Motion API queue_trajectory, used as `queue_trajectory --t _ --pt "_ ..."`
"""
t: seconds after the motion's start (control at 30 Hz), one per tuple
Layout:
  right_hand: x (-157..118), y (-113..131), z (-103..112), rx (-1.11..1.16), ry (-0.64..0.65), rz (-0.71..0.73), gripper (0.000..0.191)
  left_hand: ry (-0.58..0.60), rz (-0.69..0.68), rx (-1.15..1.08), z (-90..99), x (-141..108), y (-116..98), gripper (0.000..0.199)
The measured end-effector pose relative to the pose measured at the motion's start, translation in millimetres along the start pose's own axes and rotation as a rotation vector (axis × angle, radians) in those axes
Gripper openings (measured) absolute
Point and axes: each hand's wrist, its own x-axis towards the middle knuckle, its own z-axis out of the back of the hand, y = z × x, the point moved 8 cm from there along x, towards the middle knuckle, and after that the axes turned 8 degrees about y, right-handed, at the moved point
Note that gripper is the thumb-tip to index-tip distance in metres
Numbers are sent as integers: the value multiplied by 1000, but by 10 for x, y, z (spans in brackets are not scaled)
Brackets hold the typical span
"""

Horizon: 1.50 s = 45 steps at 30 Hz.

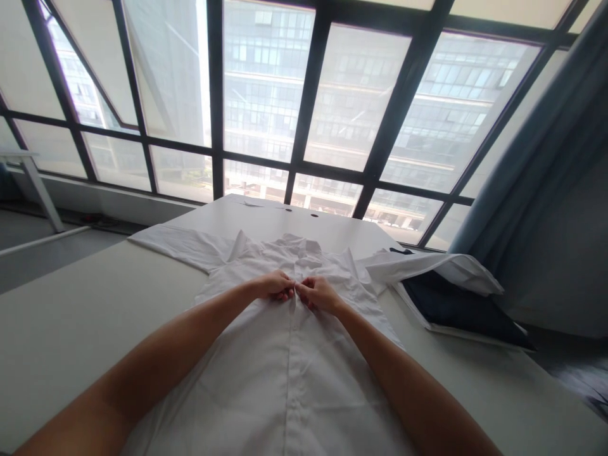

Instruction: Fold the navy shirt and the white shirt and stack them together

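Observation:
A white long-sleeved shirt (266, 380) lies front side up on the white table (71, 304), its collar (301, 244) at the far end and its sleeves spread to both sides. My left hand (278, 286) pinches the front placket a little below the collar. Right beside it, my right hand (319, 294) pinches the same strip of cloth from the other side. The fingertips of both hands nearly meet at the middle line. Any button between them is hidden by the fingers. Below the hands the placket runs straight down towards me.
On the right, a stack of folded dark navy and white cloth (460, 310) lies near the table edge, with the shirt's right-hand sleeve (441, 269) draped over it. A blue-grey curtain (536, 158) hangs at the right. Large dark-framed windows stand behind the table.

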Motion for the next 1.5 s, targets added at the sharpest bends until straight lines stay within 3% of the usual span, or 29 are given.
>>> queue_trajectory --t 0.3,0.57,0.73,0.97,1.17,1.33,1.5 --pt "73 -106 -33 147 91 23 21 49 -7 -45 16 29 24 36" --pt "44 -70 -7 100 7 -2 18 41 -18 -5 -3 26 20 38" --pt "15 -33 -28 44 37 -14 18 13 5 35 -43 -51 -39 35" --pt "28 -31 -9 -45 -60 44 28 -27 14 67 -41 -70 -56 39" --pt "19 -42 -21 26 0 35 12 -146 49 133 -10 -45 -33 24" --pt "8 -51 -10 48 -4 -37 18 -185 5 189 -29 -66 -82 28" --pt "0 -32 -11 16 -7 -33 24 -96 -109 252 -111 -120 -198 27"
